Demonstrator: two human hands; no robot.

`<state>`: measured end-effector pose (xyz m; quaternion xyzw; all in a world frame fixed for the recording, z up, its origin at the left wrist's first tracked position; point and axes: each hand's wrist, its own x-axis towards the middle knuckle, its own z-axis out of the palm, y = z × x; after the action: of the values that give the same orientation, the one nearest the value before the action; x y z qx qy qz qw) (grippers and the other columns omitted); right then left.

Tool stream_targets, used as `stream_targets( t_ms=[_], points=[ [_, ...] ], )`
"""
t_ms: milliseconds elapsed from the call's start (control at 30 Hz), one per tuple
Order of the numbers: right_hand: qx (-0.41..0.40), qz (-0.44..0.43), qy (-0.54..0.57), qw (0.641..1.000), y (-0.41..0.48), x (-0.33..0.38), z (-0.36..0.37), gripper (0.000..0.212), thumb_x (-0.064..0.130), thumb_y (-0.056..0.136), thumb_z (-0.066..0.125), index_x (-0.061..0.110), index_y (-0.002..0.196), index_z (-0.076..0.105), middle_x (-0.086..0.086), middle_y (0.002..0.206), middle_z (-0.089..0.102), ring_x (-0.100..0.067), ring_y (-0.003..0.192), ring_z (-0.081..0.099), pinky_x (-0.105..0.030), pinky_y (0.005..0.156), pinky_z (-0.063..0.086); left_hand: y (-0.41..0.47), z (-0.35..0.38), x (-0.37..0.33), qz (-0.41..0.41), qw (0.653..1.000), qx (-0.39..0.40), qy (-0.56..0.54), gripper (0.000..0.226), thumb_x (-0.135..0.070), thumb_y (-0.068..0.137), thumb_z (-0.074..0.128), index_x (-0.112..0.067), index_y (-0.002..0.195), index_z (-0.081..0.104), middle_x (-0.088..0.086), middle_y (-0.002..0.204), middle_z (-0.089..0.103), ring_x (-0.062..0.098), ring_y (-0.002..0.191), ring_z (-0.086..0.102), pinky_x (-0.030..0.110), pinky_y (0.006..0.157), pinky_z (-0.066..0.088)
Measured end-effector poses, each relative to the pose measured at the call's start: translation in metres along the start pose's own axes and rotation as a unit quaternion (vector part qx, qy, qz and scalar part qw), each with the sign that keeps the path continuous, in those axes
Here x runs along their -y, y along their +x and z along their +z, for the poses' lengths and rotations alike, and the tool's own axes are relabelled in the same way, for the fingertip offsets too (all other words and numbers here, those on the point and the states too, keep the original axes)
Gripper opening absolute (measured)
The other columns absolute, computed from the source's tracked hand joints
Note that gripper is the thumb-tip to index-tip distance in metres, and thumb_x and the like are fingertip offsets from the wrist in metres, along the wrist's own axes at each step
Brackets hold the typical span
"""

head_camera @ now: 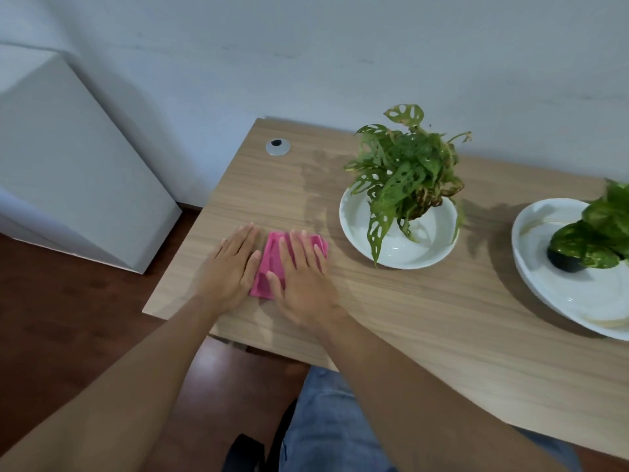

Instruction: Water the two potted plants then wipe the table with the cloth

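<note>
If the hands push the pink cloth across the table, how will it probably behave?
The pink cloth looks thin and folded, so it is probably floppy and light. Under both flat hands it should slide easily on the smooth table.

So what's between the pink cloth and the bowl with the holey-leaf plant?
Only bare table, as the head view shows. Nothing sits between the pink cloth and the white bowl.
</note>
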<state>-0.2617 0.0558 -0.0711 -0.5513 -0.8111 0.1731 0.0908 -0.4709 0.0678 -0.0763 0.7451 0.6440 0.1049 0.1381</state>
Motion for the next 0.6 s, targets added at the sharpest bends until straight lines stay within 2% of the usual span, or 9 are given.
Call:
stream_targets(
  t_ms=[100, 200, 300, 467, 600],
  points=[
    [0.006, -0.016, -0.011, 1.000, -0.024, -0.016, -0.015, 0.078, 0.054, 0.117, 0.024, 0.006, 0.178, 0.012, -0.012, 0.187, 0.002, -0.024, 0.172, -0.013, -0.042, 0.136, -0.014, 0.003, -0.006, -0.016, -0.027, 1.000, 0.000, -0.011, 0.079, -0.063, 0.113, 0.014, -0.017, 0.176, 0.023, 0.010, 0.183, 0.029, 0.028, 0.169, 0.028, 0.051, 0.136, 0.027],
    [-0.010, -0.022, -0.030, 0.999, -0.050, -0.035, -0.028, 0.077, 0.052, 0.118, 0.022, 0.002, 0.177, 0.014, -0.014, 0.187, 0.004, -0.025, 0.172, -0.010, -0.042, 0.137, -0.010, -0.003, -0.008, -0.051, -0.003, 0.999, -0.036, -0.013, 0.075, -0.055, 0.114, 0.024, -0.007, 0.171, 0.034, 0.017, 0.178, 0.035, 0.034, 0.166, 0.032, 0.054, 0.136, 0.026],
    [-0.021, -0.018, -0.023, 0.999, -0.072, -0.055, -0.035, 0.076, 0.051, 0.118, 0.021, 0.004, 0.177, 0.017, -0.010, 0.187, 0.006, -0.022, 0.173, -0.008, -0.042, 0.138, -0.003, -0.012, 0.000, -0.083, 0.049, 0.998, -0.038, -0.013, 0.072, -0.046, 0.115, 0.032, -0.003, 0.172, 0.031, 0.017, 0.180, 0.031, 0.032, 0.169, 0.026, 0.052, 0.138, 0.020],
    [-0.046, 0.009, -0.041, 0.998, -0.117, -0.106, -0.043, 0.071, 0.048, 0.118, 0.025, 0.005, 0.176, 0.027, -0.008, 0.186, 0.017, -0.019, 0.173, 0.002, -0.043, 0.139, 0.006, -0.019, 0.031, -0.130, 0.118, 0.992, 0.016, -0.033, 0.073, -0.053, 0.116, 0.026, -0.011, 0.176, 0.023, 0.007, 0.185, 0.021, 0.020, 0.173, 0.013, 0.049, 0.140, 0.016],
    [-0.040, 0.018, -0.048, 0.998, -0.152, -0.141, -0.056, 0.070, 0.047, 0.119, 0.021, 0.007, 0.177, 0.024, -0.005, 0.186, 0.015, -0.015, 0.172, 0.000, -0.036, 0.138, 0.001, -0.024, 0.048, -0.165, 0.163, 0.985, 0.019, -0.046, 0.064, -0.046, 0.118, 0.038, -0.017, 0.175, 0.031, 0.000, 0.184, 0.026, 0.016, 0.171, 0.019, 0.048, 0.138, 0.024]
  ],
)
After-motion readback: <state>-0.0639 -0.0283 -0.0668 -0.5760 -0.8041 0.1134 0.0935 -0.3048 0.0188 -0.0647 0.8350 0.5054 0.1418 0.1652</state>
